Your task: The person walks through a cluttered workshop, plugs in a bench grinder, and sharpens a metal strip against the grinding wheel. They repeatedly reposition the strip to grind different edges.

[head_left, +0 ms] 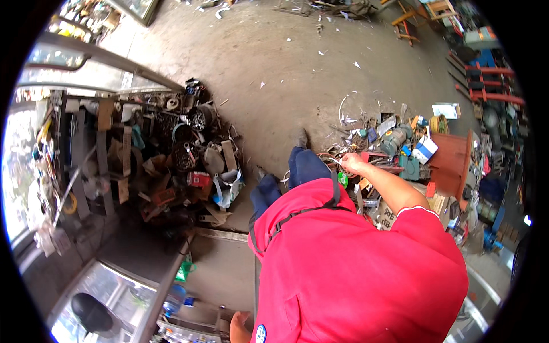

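Note:
My right hand [353, 164] reaches forward to the near edge of a cluttered heap on the right, its fingers closed. Thin reddish and pale cable [327, 158] loops beside the fingertips; whether they grip it is too small to tell. Around that hand lie a green round item [342, 178], a dark green box [409, 167] and a grey-green motor-like part [393, 140]. Low in the view, my left hand [240, 321] hangs beside my red shirt, only partly showing. Its fingers are not clear, and a shelf with small items [189, 334] is nearest to it.
Left of my legs stand shelves and tins of hardware [200, 117], with a white plastic bag [227, 187]. A brown wooden panel [449, 163] and a blue-white box [425, 150] border the right heap. Paper scraps dot the concrete floor [269, 63]. A glass-paned frame [108, 303] is at lower left.

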### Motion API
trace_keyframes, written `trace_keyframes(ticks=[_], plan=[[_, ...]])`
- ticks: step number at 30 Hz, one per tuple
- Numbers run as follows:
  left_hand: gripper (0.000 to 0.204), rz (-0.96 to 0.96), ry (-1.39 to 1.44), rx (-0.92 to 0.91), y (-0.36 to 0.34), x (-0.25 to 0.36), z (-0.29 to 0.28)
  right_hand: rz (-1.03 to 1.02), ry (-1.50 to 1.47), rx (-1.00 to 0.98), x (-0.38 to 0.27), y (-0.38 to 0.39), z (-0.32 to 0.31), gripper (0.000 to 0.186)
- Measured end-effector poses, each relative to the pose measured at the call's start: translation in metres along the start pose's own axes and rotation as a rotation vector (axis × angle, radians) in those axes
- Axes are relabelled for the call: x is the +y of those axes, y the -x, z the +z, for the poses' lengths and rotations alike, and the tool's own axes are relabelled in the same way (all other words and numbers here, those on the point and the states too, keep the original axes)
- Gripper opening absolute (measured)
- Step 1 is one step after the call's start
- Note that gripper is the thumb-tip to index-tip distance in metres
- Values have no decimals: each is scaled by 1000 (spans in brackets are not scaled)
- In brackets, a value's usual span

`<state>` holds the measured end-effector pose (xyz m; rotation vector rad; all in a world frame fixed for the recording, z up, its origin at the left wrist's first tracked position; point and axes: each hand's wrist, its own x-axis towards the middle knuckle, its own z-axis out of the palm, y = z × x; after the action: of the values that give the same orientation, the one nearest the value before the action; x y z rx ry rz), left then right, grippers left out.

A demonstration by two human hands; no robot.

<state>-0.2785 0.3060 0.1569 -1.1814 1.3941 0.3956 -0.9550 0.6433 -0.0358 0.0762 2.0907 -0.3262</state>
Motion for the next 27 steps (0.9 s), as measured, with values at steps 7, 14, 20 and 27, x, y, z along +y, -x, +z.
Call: trace_keyframes(ticks=[7,14,20,27], plan=[[46,422,-24,113,-68,159,-177,-166,-129,88,27,-27,-27,20],[47,620,97,218,-31,315,-250,-133,-475,197,23,-48,-99,20],[45,696,5,108,-16,400,-293,22,-589,240,52,-45,-129,26],[42,772,-272,104,-21,522,-423,108,-597,373,100,-32,-97,23]])
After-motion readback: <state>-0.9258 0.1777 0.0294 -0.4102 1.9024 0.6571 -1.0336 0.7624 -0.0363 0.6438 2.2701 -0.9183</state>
